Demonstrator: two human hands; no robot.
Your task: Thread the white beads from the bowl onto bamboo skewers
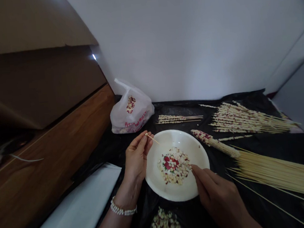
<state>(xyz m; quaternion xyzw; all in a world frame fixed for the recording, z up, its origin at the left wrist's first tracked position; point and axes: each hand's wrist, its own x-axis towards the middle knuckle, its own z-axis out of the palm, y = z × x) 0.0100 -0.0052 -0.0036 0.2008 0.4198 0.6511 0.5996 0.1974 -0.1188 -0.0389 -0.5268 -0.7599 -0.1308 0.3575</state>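
Note:
My left hand [137,155] is closed in a pinch around a thin bamboo skewer [153,139], with a pale kernel at its upper end by the fingertips. The skewer slants down over the left rim of a white bowl [154,185]. Loose corn kernels [181,157], pale and dark red, lie in the bowl around a printed red and green pattern. Over the bowl's right side, my right hand [218,190] has thumb and forefinger pressed together at the edge of the kernels. Whether a kernel is between those fingertips, I cannot make out.
Strung skewers lie behind the bowl [171,118] and in a large pile [238,118] at right. Nearby are a partly stripped corn cob [215,143], bare skewers [281,169], a white plastic bag [132,110], more kernels [166,225], white sheets [77,207] and a cardboard box [34,68].

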